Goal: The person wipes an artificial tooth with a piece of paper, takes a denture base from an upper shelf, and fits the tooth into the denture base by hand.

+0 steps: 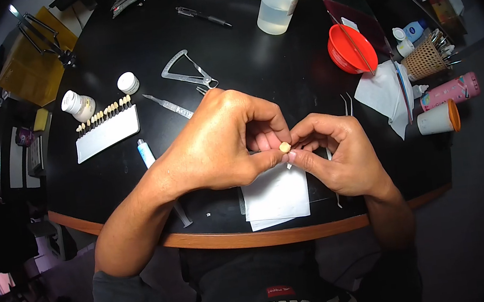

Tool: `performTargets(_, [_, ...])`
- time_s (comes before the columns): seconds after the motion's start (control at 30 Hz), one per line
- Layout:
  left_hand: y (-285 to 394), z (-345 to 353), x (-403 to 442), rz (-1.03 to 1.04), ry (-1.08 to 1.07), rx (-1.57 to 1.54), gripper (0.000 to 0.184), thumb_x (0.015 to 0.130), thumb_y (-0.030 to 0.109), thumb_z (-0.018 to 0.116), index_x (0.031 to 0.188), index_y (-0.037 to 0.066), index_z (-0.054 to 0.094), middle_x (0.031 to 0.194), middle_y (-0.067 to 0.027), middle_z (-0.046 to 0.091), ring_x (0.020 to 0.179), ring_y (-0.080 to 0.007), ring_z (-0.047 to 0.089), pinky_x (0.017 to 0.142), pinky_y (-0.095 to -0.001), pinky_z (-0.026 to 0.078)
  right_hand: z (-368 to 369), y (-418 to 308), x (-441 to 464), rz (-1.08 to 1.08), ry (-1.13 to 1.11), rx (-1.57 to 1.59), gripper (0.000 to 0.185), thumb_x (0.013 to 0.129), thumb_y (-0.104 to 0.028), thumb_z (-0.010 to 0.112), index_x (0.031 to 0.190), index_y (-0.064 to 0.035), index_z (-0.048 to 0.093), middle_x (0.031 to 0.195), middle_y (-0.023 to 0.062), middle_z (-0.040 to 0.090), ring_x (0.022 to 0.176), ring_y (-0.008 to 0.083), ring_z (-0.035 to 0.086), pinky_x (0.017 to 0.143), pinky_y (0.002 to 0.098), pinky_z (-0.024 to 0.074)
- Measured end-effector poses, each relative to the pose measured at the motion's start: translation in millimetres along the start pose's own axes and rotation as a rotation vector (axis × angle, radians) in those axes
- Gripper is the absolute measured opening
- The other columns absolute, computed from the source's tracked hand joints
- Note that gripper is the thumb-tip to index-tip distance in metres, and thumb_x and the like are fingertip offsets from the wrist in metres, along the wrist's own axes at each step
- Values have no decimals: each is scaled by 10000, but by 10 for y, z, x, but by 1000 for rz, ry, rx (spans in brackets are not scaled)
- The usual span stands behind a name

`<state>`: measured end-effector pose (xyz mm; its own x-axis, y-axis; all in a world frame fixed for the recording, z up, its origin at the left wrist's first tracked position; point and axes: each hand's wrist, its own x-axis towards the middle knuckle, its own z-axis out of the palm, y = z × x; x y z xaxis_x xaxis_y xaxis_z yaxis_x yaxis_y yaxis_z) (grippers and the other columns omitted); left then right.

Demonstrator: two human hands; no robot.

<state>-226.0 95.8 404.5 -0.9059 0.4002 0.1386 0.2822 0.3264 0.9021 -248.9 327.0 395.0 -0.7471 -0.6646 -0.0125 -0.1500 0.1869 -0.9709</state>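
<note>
Between the fingertips of both hands is a small cream-coloured dental crown [284, 147], held above the table's front part. My left hand [211, 142] pinches it from the left with thumb and forefinger. From the right, my right hand [338, 155] closes its thumb and forefinger on it, partly hiding it. Below the hands lie white paper sheets [277, 197], with a tiny white piece [289, 166] just under the fingertips. Tweezers [346, 104] and a thin tool lie partly behind my right hand. A metal caliper [186, 77] and a pointed blade-like tool [171, 106] lie beyond my left hand.
To the left are a tooth shade guide [108, 133], white jars [128, 82] and a blue-white tube [145, 153]. A pen [203, 17] and clear bottle [279, 3] are at the back. A red bowl [351, 49], wicker holder [422, 60] and orange-lidded cup [436, 119] stand right.
</note>
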Motion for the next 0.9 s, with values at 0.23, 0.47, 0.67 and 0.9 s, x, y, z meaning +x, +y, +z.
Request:
performTargets(0.23, [14,16,1,-22,3,6,131,778,28,862,852,-11,760,746,-56,744,701,-84,701,667,-241,563,-10,9,10,-11,-8,-18,95,917,-5,737,1000,35,714,904,67,741,834,81,691,742,224,538])
performTargets(0.47, [-14,55,4,4,26,5,132,782,21,861,845,-17,751,742,-61,739,701,-87,702,680,-250,576,-8,19,8,-15,3,-25,99,910,2,722,1004,32,716,905,64,741,837,79,687,742,228,537])
performTargets(0.67, [5,59,8,5,29,1,128,782,11,857,833,-21,745,741,-61,736,703,-93,705,679,-253,582,-11,8,12,-18,6,-29,98,900,19,708,997,37,709,906,64,727,831,76,673,742,227,534])
performTargets(0.9, [-19,80,4,1,35,-19,128,787,27,862,835,-14,750,743,-59,740,696,-88,709,658,-239,576,-1,4,12,-11,9,-30,87,892,24,702,978,38,699,895,56,705,811,68,646,736,225,522])
